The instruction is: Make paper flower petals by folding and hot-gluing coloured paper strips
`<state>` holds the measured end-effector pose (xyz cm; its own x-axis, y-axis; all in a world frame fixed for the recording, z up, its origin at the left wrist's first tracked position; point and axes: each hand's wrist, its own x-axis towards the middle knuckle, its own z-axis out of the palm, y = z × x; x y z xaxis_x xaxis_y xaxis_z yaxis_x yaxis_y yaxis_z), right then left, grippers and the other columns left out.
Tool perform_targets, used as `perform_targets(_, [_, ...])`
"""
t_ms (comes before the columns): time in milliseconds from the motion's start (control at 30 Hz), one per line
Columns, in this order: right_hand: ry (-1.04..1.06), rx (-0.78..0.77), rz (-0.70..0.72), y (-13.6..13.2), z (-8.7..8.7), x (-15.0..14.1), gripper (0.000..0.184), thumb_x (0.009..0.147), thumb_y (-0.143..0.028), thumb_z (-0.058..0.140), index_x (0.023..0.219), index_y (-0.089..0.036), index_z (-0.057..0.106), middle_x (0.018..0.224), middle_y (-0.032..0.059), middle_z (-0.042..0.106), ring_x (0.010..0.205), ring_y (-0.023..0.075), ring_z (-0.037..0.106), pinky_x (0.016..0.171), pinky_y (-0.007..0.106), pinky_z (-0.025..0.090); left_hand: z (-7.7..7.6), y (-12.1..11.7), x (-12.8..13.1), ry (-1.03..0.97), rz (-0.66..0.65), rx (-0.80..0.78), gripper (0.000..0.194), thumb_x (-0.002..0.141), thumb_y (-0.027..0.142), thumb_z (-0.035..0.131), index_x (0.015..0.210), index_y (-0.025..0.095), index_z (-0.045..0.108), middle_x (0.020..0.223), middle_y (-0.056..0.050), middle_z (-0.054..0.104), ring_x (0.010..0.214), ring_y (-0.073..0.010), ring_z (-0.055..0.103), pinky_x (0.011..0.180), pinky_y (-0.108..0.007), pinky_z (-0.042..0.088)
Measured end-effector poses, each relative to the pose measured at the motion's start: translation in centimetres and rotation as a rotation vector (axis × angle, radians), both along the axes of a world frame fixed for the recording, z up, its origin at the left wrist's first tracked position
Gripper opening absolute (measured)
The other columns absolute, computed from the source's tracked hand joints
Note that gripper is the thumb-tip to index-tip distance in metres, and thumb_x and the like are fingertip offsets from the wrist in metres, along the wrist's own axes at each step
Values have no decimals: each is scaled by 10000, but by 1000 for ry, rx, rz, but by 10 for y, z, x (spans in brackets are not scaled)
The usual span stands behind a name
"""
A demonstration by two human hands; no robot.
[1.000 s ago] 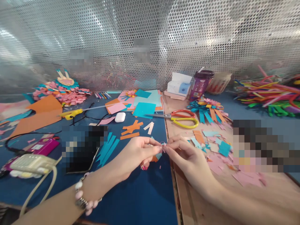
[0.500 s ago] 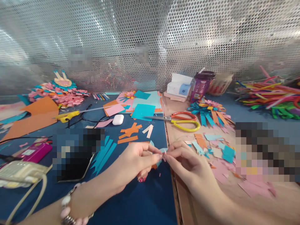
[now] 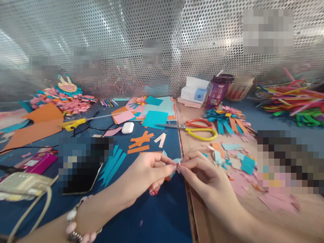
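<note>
My left hand [image 3: 152, 170] and my right hand [image 3: 206, 172] meet at their fingertips in the middle of the view. Between them is a tiny pink paper strip [image 3: 179, 166], pinched from both sides. The left hand's other fingers curl under, and what they may hold is hidden. Light blue paper [image 3: 177, 160] shows just behind the fingertips. Beyond the left hand lie orange paper strips [image 3: 140, 140], two pale strips [image 3: 161, 139] and teal strips [image 3: 113, 168]. Scissors [image 3: 199, 130] with red and yellow handles rest past the right hand.
A phone [image 3: 81, 177] and a glue gun [image 3: 73, 124] lie on the left. Paper scraps [image 3: 240, 182] cover the board at right, near a paper flower [image 3: 225, 118]. A purple cup [image 3: 219, 91] and a white box [image 3: 194, 91] stand by the perforated metal wall [image 3: 162, 27].
Both hands stay at the same spot, fingertips still together on the pink paper, with only a slight shift. A tiny blurred speck now shows over the blue surface below the left hand.
</note>
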<state>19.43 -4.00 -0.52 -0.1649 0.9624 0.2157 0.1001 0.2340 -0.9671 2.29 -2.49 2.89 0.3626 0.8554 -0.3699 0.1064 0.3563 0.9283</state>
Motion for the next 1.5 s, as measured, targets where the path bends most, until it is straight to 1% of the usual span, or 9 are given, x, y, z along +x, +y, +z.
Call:
perform_targets(200, [-35,50,-20,2,-2,0,159,844,-327,582,757,-219,661,852,35,569,833,153,570,644,250,483,0,0,-1,-15,1,4,162,810,285,616,854,131,593,424,77,449,328,-29,325,380,-167,303])
perform_targets(400, [-111,68,-8,2,2,1,263,897,-355,493,796,-208,687,877,50,582,849,162,598,664,257,501,7,2,1,8,24,-33,159,800,274,625,842,127,583,380,92,391,330,-32,290,404,-185,306])
perform_targets(467, [-178,123,-27,5,3,4,277,920,-341,452,839,-211,683,904,53,587,879,164,596,696,266,505,9,2,1,-5,34,-42,155,782,261,642,833,126,586,362,99,372,331,-34,277,409,-191,298])
perform_targets(567, [-327,341,-100,15,2,15,194,905,-298,484,982,-220,643,960,62,586,885,174,584,727,309,501,8,2,-1,-58,45,-56,166,763,265,661,827,126,596,369,99,366,350,-34,273,423,-197,280])
perform_targets(633, [-430,596,-111,23,2,23,201,857,-252,554,1048,-211,600,971,71,576,860,182,573,723,335,498,6,1,-3,-104,46,-73,188,757,287,673,831,132,598,392,95,372,366,-30,267,427,-196,249])
perform_targets(733, [-575,1017,-35,33,-1,33,331,787,-228,649,1102,-192,553,923,74,573,819,186,570,677,329,502,3,1,-5,-185,22,-97,207,742,297,699,818,139,590,404,105,335,375,-22,237,431,-197,205])
perform_targets(833, [-685,1186,18,34,-4,35,356,789,-201,660,1123,-189,535,877,66,585,774,173,572,644,309,502,2,0,-6,-250,-20,-115,195,747,281,698,748,144,559,398,110,294,381,-25,222,439,-205,200])
perform_targets(1133, [-685,1199,15,27,-5,28,323,783,-104,646,1083,-168,543,849,66,609,755,165,578,651,298,499,1,-2,-6,-237,-36,-114,173,774,275,663,757,151,544,394,108,306,388,-38,238,453,-212,230])
perform_targets(1500, [-677,1171,55,25,-7,31,280,797,-97,630,1060,-171,567,867,67,615,767,164,567,652,297,486,1,-3,-6,-225,-72,-126,191,792,299,656,833,126,586,403,111,311,387,-30,220,447,-199,239])
